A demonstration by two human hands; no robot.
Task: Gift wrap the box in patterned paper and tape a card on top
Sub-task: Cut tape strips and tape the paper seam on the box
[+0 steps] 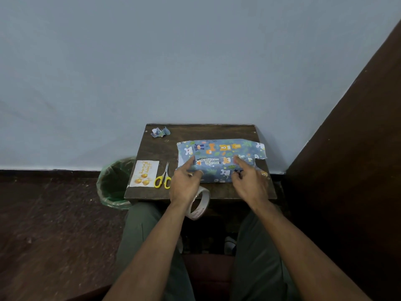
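Box (219, 161) sits on the small table (152, 192), wrapped in patterned paper but its right end flap is loose — ends seemingly left to fold and tape. Card (143, 173) waits beside the scissors (163, 178). Left hand (184, 183) presses the top with its forefinger, a tape roll (200, 204) under it; right hand (249, 181) pinches the near edge, fingers curled.

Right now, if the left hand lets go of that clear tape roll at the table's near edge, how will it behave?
The round clear tape roll stands on its edge, overhanging the dark wooden table, so it would probably roll or drop. It is hollow and likely light. The left hand holds it from above.
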